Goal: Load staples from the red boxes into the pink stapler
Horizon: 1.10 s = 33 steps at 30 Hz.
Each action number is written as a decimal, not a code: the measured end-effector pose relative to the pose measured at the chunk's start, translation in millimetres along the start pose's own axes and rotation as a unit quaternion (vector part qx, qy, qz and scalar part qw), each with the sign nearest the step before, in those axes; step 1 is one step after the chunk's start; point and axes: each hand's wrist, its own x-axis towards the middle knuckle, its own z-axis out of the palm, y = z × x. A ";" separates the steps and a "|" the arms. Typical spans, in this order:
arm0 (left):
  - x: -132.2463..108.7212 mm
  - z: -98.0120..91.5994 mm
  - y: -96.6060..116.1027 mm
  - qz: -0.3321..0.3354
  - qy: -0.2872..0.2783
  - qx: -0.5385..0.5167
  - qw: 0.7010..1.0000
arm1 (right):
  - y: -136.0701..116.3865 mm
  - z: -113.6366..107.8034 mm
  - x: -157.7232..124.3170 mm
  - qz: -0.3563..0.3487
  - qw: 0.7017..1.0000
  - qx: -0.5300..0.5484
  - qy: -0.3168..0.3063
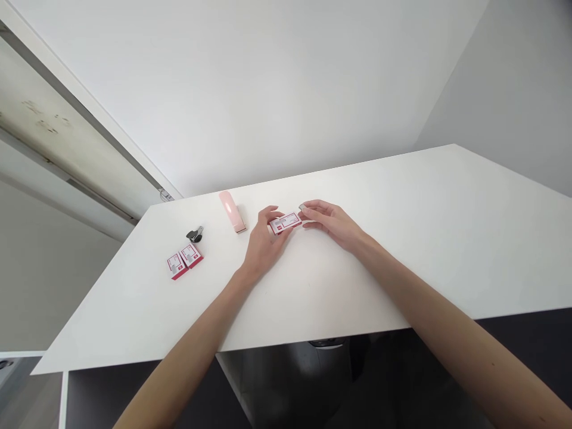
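Observation:
My left hand (264, 241) grips a small red and white staple box (286, 222) by its left end, just above the white table (402, 238). My right hand (328, 220) is at the box's right end, with its fingertips pinched on a small grey piece that looks like a strip of staples (302, 207). A pink stapler (232, 211) lies on the table just left of my left hand.
Two more red and white staple boxes (184, 260) lie side by side at the table's left. A small black and metal staple remover (195, 233) sits just behind them. White walls rise behind the table, with a window frame at the left.

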 end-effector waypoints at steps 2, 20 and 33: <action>0.2 -0.9 -0.9 -0.013 0.016 -0.021 1.000 | -0.5 1.0 0.0 0.001 1.000 -0.001 -0.003; -3.4 -9.7 17.4 -0.115 -0.080 -0.103 0.985 | -4.8 1.8 -7.1 -0.013 0.984 -0.147 0.095; -6.0 1.6 13.9 -0.073 -0.007 0.147 0.986 | -7.6 9.1 -11.1 -0.025 0.974 -0.218 0.055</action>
